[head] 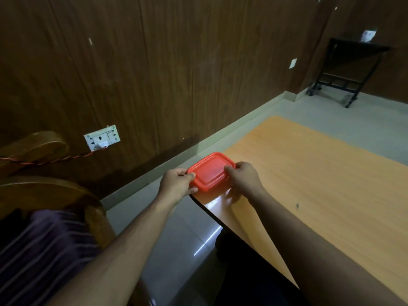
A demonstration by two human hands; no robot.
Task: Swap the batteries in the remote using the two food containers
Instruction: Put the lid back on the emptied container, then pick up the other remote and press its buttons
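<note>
A single wide-angle view was taken from a camera worn on the person's head, aimed forward and steeply down. Both forearms were seen reaching away from the lens toward the near left corner of a wooden table [320, 177]. A panelled wall [136, 74] was framed behind, straight lines bowed by the lens.

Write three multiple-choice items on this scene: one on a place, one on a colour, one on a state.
1. Where is the food container?
A. at the table's corner nearest the wall
B. on the floor
C. on the chair

2. What colour is its lid?
A. blue
B. red
C. white

3. How is it held?
A. left hand only
B. right hand only
C. both hands

Answers:
1 A: it sits over the corner of the orange table.
2 B: the lid shows red.
3 C: each hand has its grip on one end, and the lid is still on.
</note>
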